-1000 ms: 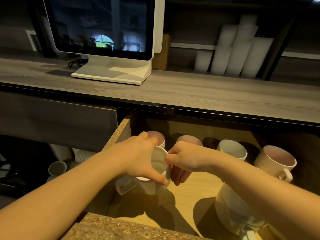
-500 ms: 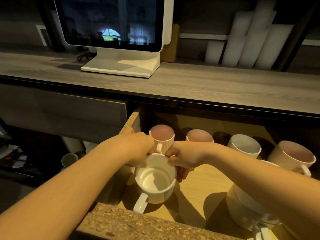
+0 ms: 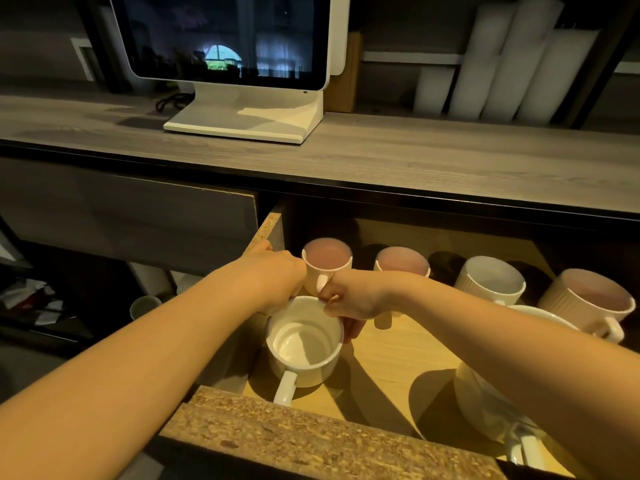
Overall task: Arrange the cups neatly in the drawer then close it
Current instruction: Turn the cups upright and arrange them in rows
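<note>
I have both hands on the white mug (image 3: 304,344): left hand (image 3: 273,278) and right hand (image 3: 353,296) pinch its far rim. It stands upright in the open drawer (image 3: 391,358), handle toward me. Just beyond my grip sit two pink cups (image 3: 327,263). No writing shows on any cup.

White monitor (image 3: 228,39) on wooden counter (image 3: 415,161); white rolls (image 3: 502,71) behind.

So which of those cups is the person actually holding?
The plain white cup at the drawer's front left, its rim pinched by both hands; the others stand untouched.
</note>
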A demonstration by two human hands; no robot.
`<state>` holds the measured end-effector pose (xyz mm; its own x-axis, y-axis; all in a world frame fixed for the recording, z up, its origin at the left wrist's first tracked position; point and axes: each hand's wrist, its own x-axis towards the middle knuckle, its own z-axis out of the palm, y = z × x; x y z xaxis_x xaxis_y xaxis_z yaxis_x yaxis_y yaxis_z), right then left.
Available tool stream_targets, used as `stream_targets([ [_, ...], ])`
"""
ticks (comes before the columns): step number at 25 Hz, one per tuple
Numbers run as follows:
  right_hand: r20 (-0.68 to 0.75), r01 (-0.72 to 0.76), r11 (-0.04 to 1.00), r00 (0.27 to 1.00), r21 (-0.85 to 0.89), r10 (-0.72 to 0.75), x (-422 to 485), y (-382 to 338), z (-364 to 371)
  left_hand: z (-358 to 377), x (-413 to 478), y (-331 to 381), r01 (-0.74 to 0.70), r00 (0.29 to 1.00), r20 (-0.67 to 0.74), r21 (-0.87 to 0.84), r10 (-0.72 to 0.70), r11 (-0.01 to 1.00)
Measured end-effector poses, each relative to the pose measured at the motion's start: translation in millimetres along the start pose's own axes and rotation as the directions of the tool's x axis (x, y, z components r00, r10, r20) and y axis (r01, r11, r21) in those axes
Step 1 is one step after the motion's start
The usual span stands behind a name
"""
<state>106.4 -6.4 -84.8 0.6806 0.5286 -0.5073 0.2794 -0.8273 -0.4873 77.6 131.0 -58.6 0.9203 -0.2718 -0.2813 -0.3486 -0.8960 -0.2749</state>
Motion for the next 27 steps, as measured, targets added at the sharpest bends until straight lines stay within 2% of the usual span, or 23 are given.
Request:
stream_targets([
  [6,-0.018,-0.006,0.999,1.0,-0.041,0.005,3,-2,2,3,1,0,-0.001,1.0,-0.008,0.04,0.001,0.999],
  [9,-0.078,-0.005,0.997,0.997,-0.078,-0.001,-3,-3,0,2,-1,1,-0.007,1.0,-0.02,0.063,0.008,0.998],
  [12,-0.189,0.004,0.965,0.981,-0.261,-0.055,-30,-1,-15,0,-2,5,-0.031,0.999,-0.03,0.027,0.032,0.999],
  [14,-0.244,-0.032,0.915,0.967,-0.403,-0.074,-58,5,-26,-9,-4,13,-0.08,0.996,-0.051,-0.074,0.076,0.994],
  [17,-0.254,-0.1,0.878,0.967,-0.468,-0.025,-105,20,-35,-37,-13,39,-0.188,0.982,-0.055,-0.229,0.18,0.955],
  [19,-0.261,-0.161,0.856,0.965,-0.491,0.032,-135,32,-39,-55,-16,63,-0.275,0.961,-0.079,-0.259,0.263,0.926],
  [23,-0.248,-0.283,0.874,0.949,-0.395,0.195,-177,52,-40,-75,-10,114,-0.397,0.917,-0.076,-0.278,0.391,0.875],
  [27,-0.157,-0.29,0.877,0.956,-0.383,0.248,-191,73,-38,-74,5,141,-0.442,0.885,-0.035,-0.375,0.464,0.815],
])
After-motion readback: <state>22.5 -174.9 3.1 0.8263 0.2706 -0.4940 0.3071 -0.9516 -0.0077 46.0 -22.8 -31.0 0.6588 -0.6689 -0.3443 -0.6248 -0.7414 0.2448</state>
